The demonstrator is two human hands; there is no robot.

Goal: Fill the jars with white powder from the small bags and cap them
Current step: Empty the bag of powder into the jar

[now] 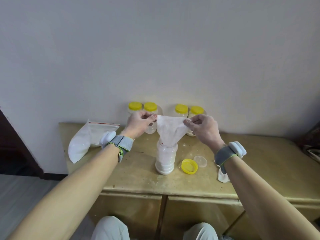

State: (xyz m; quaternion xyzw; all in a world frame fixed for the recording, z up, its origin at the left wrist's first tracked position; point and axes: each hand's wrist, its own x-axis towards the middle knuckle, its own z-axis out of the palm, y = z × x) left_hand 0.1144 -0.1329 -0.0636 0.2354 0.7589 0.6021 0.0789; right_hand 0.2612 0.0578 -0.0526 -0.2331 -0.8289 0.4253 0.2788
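At the frame's centre, both hands, left (pixel 138 122) and right (pixel 203 127), pinch the upturned corners of the small bag (pixel 170 129), its mouth inside the open jar (pixel 165 159) on the surface (pixel 135 170). An uneven pull could tip this jar (its yellow lid (pixel 189 166) lies beside), spilling powder.

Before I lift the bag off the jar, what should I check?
1. Bag mouth tucked into jar neck: ok.
2. Left hand grip, pinching one bag corner: ok.
3. Right hand grip, pinching the other corner: ok.
4. Bag fully emptied: cannot tell.
5. Jar upright on table: ok.
6. Lid and clear seal beside jar, lid open side up: ok.
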